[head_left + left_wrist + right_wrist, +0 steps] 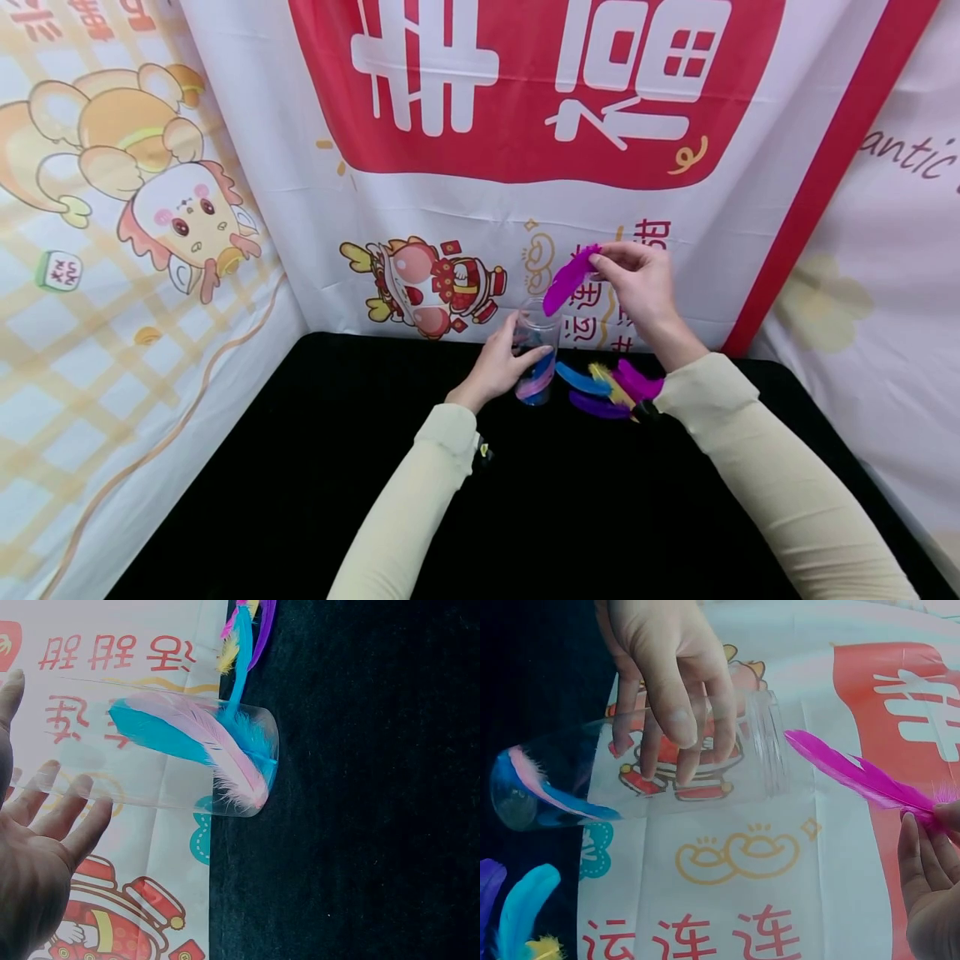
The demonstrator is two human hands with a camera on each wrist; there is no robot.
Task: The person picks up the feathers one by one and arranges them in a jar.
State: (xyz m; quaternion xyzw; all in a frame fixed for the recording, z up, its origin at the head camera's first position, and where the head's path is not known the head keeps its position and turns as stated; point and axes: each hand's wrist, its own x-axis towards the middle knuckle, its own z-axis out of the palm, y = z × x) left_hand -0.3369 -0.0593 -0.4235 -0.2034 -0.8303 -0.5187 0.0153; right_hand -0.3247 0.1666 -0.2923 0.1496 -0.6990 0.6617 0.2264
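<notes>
A clear plastic jar [536, 333] stands upright near the back of the black table, blue and pink feathers [232, 761] inside it. My left hand [495, 367] grips the jar's side, with the thumb across its front and the fingers behind. Between thumb and fingertips my right hand [641, 283] pinches a magenta feather [570, 279] by its quill end. The feather's tip points down at the jar's open mouth; in the right wrist view it is right at the rim [776, 742].
To the right of the jar lie loose feathers: a blue one [583, 380], a purple one [597, 406], a yellow one [615, 392] and a magenta one [637, 382]. A printed white and red cloth [465, 200] hangs behind the black table [315, 467].
</notes>
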